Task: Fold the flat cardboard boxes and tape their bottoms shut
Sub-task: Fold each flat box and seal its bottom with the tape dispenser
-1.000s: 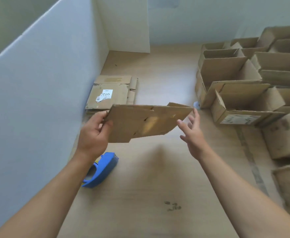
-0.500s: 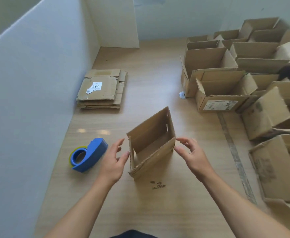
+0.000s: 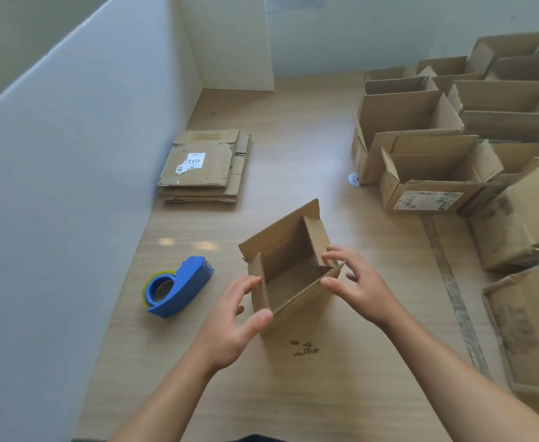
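A: Cardboard was being squared up. The small box [image 3: 290, 266] was stood on the table [image 3: 293, 393] between the hands, opened into a sleeve with its end flaps not yet turned in.

B: How was it gripped?

A: Its near-left corner was pinched by the left hand [image 3: 233, 317]. Its right end was clasped loosely by the right hand [image 3: 357, 288], fingers spread.

B: What was called for next?

A: Probably the flaps folded shut, then the blue tape dispenser [image 3: 178, 287], just left of the left hand, taken up.

B: Contents?

A: Nothing was seen inside the small box. The erected boxes [image 3: 433, 173] right of the grip looked empty where their insides showed. A stack of flat boxes [image 3: 204, 167] was left beyond the left hand.
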A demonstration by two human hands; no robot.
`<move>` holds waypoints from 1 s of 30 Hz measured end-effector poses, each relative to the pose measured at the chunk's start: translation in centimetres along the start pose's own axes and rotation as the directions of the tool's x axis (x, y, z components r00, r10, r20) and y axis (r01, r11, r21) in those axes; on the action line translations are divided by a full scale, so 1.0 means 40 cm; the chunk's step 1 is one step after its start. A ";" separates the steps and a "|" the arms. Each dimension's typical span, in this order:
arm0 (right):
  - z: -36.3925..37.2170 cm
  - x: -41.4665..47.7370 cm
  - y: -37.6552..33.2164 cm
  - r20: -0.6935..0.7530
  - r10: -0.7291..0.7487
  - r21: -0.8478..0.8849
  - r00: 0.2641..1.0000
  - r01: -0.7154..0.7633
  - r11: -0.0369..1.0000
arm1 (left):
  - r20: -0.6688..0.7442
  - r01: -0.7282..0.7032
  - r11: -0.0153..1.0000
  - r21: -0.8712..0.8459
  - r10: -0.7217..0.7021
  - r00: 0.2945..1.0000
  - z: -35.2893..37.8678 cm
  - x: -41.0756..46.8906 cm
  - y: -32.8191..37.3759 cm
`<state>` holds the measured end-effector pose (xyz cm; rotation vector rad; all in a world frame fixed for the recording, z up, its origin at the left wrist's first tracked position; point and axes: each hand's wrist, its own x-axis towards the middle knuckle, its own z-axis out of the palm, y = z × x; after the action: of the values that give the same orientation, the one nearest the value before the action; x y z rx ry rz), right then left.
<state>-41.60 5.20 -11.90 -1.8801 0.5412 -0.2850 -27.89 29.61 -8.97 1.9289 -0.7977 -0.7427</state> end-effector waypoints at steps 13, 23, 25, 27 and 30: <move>0.022 -0.009 -0.006 -0.251 0.116 -0.022 0.961 -0.125 0.992 | -0.211 0.006 0.991 0.137 0.023 0.977 0.034 0.075 -0.036; 0.081 0.020 0.033 -0.259 0.142 -0.054 0.955 -0.161 0.985 | -0.087 0.009 0.865 0.503 0.040 0.995 0.007 0.199 0.008; 0.081 0.025 0.034 -0.258 0.118 -0.076 0.959 -0.142 0.987 | -0.066 -0.033 0.848 0.529 0.080 0.995 0.024 0.175 -0.021; 0.086 0.026 0.035 -0.220 0.078 -0.180 0.972 -0.119 0.976 | -0.082 -0.050 0.859 0.510 0.106 0.991 0.038 0.153 -0.057; 0.109 0.022 0.039 -0.190 0.104 -0.254 0.976 -0.152 0.955 | -0.132 -0.013 0.880 0.475 0.086 0.987 0.045 0.139 -0.074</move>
<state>-39.28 7.90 -15.00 -2.0800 0.8542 -0.3049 -25.13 25.59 -13.37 2.3561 -0.9985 -0.3807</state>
